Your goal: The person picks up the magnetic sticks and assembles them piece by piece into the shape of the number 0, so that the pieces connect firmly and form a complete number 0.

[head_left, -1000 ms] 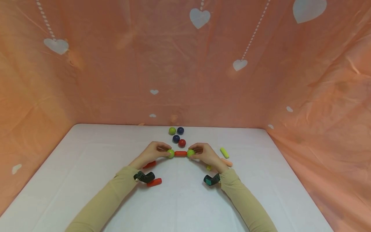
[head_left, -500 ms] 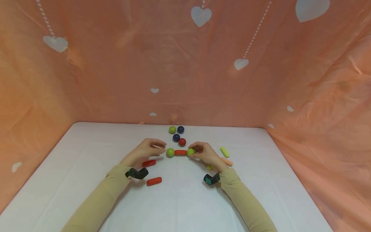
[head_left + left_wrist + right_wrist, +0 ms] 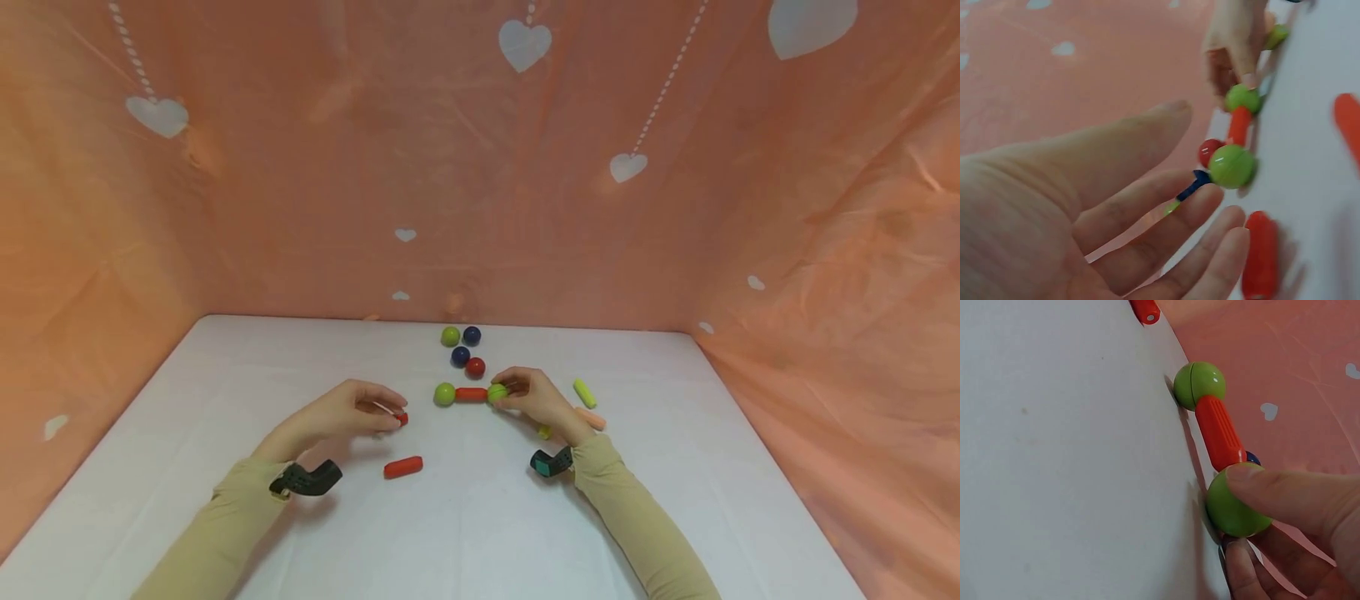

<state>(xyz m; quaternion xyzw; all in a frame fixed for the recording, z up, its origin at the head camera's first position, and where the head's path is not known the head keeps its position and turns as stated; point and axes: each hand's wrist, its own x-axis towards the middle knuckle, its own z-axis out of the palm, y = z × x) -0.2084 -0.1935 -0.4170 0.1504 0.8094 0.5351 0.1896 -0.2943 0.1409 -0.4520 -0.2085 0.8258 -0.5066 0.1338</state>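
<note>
In the head view my left hand (image 3: 341, 415) is over a red rod (image 3: 402, 419), whose end shows by the fingertips. The left wrist view shows that hand's thumb and fingers spread, the fingertips beside the red rod (image 3: 1260, 256) and the thumb away from it. My right hand (image 3: 536, 400) pinches a green ball (image 3: 497, 393) between thumb and fingers, as the right wrist view shows at the ball (image 3: 1235, 503). A red rod (image 3: 471, 394) joins this ball to a second green ball (image 3: 445, 394). The joined piece lies on the table.
Behind the joined piece are a red ball (image 3: 476, 367), two blue balls (image 3: 461, 357) and a green ball (image 3: 450, 336). Another red rod (image 3: 403, 467) lies nearer. By the right wrist are a yellow-green rod (image 3: 585, 393), an orange rod (image 3: 591, 418) and a partly hidden yellow-green piece (image 3: 544, 432).
My left hand has let go of the left green ball and moved left and nearer, over the upper loose red rod. The right hand has kept its pinch.
</note>
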